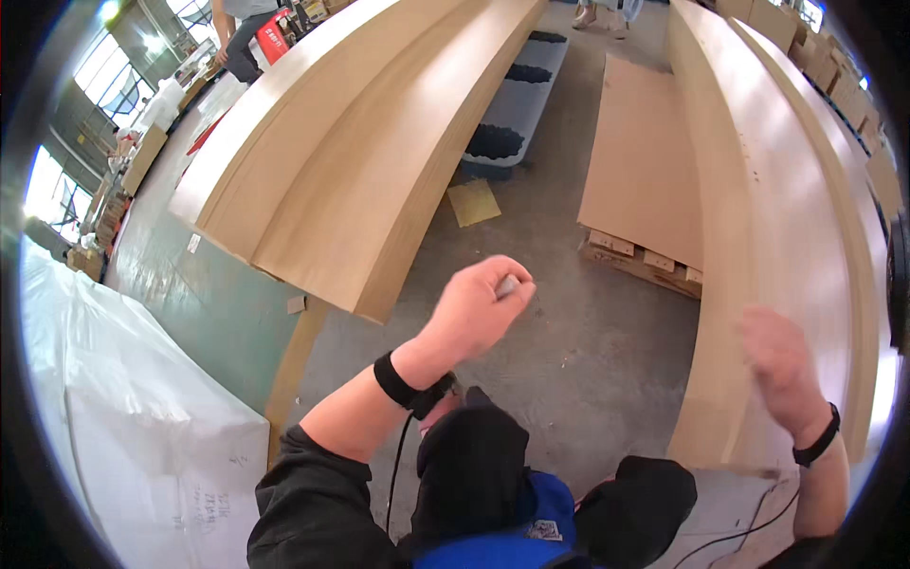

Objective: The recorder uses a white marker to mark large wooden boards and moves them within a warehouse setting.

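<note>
Several wood-toned panels (pixel 379 161) flank grey floor (pixel 597 360); bright windows (pixel 106 76) far left.

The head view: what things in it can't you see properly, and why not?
In the head view:
- Small pale thing: its full shape is hidden by the left hand closed around it.
- Right hand: blurred, so I can't tell if it touches the wood-coloured panel behind it.
- That panel's far end: cut off by the top edge.
- Person at upper left: upper body cut off by the top edge.
</note>
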